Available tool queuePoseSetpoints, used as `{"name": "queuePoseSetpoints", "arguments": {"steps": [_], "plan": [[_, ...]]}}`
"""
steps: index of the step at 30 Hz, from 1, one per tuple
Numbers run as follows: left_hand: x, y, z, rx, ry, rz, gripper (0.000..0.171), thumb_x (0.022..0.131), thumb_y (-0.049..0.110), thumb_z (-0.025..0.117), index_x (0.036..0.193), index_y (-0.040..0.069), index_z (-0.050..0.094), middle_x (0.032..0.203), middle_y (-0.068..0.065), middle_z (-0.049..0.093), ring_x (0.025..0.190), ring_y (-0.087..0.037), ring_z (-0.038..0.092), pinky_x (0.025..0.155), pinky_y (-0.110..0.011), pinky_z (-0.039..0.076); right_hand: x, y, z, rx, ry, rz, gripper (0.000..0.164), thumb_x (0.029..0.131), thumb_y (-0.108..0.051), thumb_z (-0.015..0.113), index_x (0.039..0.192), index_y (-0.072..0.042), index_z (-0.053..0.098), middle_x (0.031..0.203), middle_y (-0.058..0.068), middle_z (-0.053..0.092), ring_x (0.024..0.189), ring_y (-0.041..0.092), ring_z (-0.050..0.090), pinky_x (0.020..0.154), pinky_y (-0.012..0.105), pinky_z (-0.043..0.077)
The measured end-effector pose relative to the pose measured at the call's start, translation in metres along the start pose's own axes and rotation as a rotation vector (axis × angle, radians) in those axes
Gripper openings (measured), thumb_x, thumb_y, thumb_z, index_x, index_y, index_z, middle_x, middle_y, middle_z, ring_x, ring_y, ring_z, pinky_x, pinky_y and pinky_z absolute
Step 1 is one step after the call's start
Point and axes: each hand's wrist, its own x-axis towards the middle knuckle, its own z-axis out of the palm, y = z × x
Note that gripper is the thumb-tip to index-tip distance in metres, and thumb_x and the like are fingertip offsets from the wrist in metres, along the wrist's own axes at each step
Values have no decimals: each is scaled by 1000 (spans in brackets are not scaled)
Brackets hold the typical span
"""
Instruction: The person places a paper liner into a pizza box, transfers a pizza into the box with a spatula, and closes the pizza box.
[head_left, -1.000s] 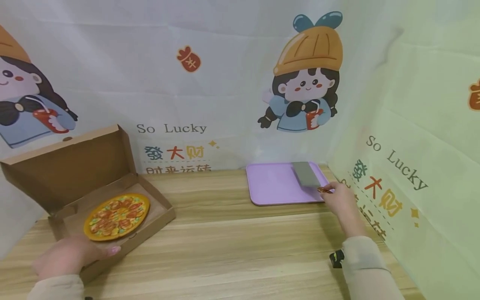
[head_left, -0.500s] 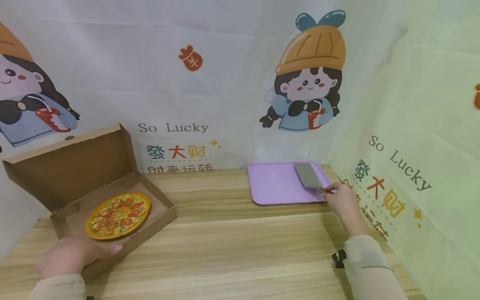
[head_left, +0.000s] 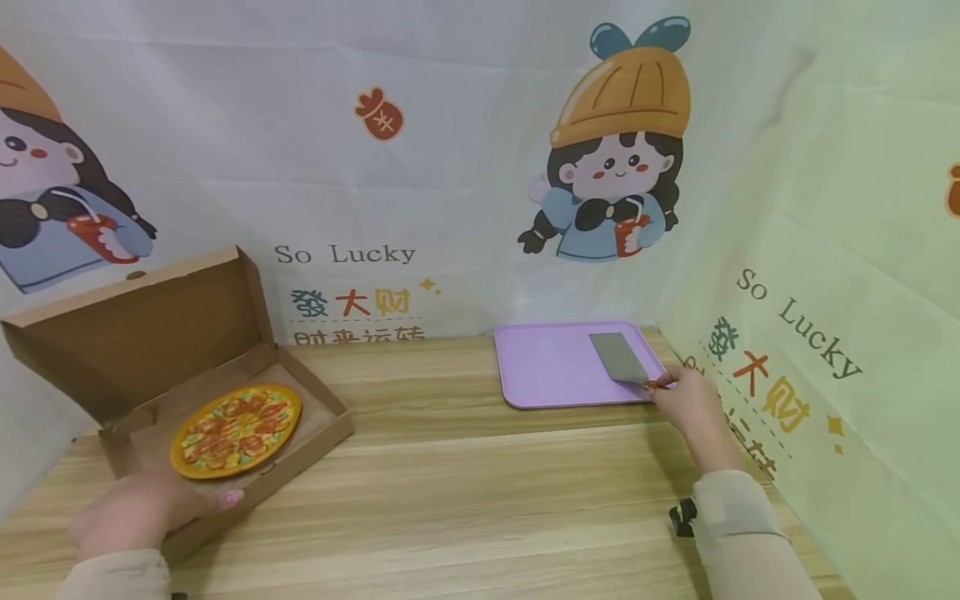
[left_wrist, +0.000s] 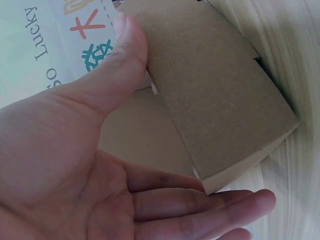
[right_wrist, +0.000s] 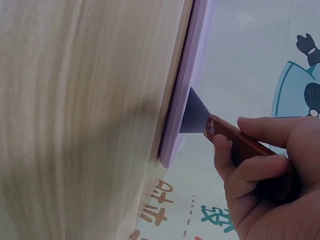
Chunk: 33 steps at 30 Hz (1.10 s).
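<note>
My right hand grips the dark wooden handle of a spatula, fingers curled round it. Its flat grey blade lies over the right part of a purple tray. In the left wrist view, my left hand is at the brown cardboard box, with straight fingers by one corner and the thumb along an edge. Inside that box, whose lid stands raised, a round pizza with an orange-yellow rim sits whole. The left fingers are partly hidden behind the hand in the head view.
Both the box and the tray stand on a wood-grain table, the box at left and the tray at the back right. A printed cloth hangs close behind them, and another cloth panel rises close beside my right arm.
The spatula's blade has shifted slightly toward me over the tray, with my right hand still gripping the handle. My left hand stays at the box; the pizza has not moved.
</note>
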Motion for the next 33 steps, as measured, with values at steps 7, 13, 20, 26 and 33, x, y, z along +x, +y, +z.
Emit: {"name": "queuePoseSetpoints", "arguments": {"steps": [7,13,20,26,33], "plan": [[-1,0,-1,-19,-2,-1,136,79,78,77,141,-33,29,147,-56,33,137,-74,40,117,-83,28,-2,3,0,37,-37,35,37,100,-23,65,120,8,68,107,34,71,56,16,63,50,29,52],[-2,0,-1,-23,-12,-14,135,80,78,77,141,-33,30,148,-55,33,136,-72,41,118,-81,29,-5,0,-4,16,-70,52,43,103,-29,61,124,8,66,118,37,68,58,18,67,53,30,54],[0,-1,0,-17,-11,-14,135,79,78,77,141,-33,31,148,-55,34,136,-71,42,117,-81,29,-8,-2,-7,-8,-68,23,40,101,-27,67,120,9,68,119,40,67,56,19,66,51,30,56],[0,0,-1,-11,-14,-19,135,79,79,76,142,-32,31,148,-54,35,135,-70,44,117,-80,30,-9,-3,-8,-1,-84,49,42,101,-26,67,124,8,67,122,43,65,57,20,66,52,30,56],[1,0,0,-8,-8,-14,135,79,79,76,142,-32,32,147,-54,36,135,-71,43,116,-81,30,-8,-2,-9,-4,-89,57,40,100,-24,68,123,8,67,117,40,66,56,19,64,51,30,55]]}}
